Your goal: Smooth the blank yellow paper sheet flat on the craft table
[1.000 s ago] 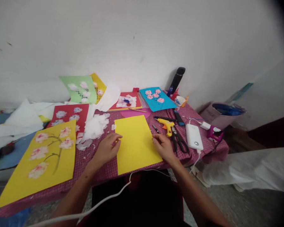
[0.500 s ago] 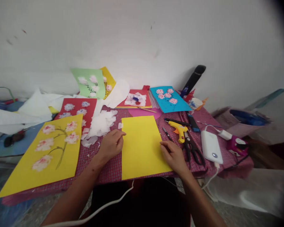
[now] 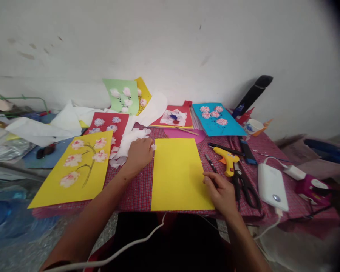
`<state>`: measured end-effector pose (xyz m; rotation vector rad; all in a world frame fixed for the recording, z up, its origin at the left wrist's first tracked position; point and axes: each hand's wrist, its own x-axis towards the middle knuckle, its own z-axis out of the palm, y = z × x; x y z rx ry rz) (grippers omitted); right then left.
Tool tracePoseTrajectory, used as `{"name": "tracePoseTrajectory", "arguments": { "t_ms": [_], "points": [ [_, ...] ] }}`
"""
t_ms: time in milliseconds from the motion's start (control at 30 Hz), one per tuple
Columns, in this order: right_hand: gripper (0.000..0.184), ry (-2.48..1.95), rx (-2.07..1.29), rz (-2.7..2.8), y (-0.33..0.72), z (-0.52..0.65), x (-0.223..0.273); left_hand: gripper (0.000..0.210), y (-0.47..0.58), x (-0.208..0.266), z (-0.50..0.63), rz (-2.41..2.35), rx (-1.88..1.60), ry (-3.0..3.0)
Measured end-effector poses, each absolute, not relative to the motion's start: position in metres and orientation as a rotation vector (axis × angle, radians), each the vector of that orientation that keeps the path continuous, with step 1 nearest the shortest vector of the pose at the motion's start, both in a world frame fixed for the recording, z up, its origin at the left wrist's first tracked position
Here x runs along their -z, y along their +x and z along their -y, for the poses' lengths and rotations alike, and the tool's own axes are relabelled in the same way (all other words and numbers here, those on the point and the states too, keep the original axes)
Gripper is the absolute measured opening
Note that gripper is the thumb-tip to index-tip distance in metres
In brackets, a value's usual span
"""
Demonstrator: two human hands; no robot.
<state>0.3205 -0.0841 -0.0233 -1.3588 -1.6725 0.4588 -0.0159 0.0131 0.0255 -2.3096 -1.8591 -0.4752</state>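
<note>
A plain yellow sheet of paper point(image 3: 177, 173) lies flat at the front of the table. My left hand point(image 3: 140, 154) is over the right side of a pile of white tissue paper pieces point(image 3: 130, 141). Its fingers are curled, with the tips beside a small tissue piece point(image 3: 154, 147) at the sheet's left edge; what is under them is hidden. My right hand point(image 3: 222, 190) rests at the sheet's right edge, its fingers loosely bent and apart, holding nothing.
Right of the sheet lie a marker point(image 3: 210, 162), a yellow glue gun point(image 3: 228, 158), black-handled scissors point(image 3: 246, 187) and a white power bank point(image 3: 272, 185). A yellow flower picture point(image 3: 98, 181) is at the left. A blue flower picture point(image 3: 229, 129) and a paper cup point(image 3: 254, 126) stand behind.
My left hand has moved up and away from me, from beside the sheet's left edge to the tissue pieces. The right hand stays by the sheet's right edge. The view has shifted left.
</note>
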Motion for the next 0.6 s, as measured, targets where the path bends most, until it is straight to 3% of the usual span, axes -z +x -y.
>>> {"name": "tracePoseTrajectory", "arguments": {
  "t_ms": [167, 400, 600],
  "points": [
    [0.022, -1.35, -0.479, 1.673, 0.32, 0.084, 0.023, 0.019, -0.007, -0.022, -0.036, 1.867, 0.422, -2.31],
    [0.022, -1.382, -0.469, 1.703, 0.323, 0.085, 0.026, 0.025, -0.028, -0.021, -0.03, 1.95, 0.761, -2.307],
    [0.021, -1.386, -0.466, 1.706, 0.324, 0.085, 0.027, 0.029, -0.046, -0.027, -0.023, 1.931, 0.747, -2.26]
  ]
}}
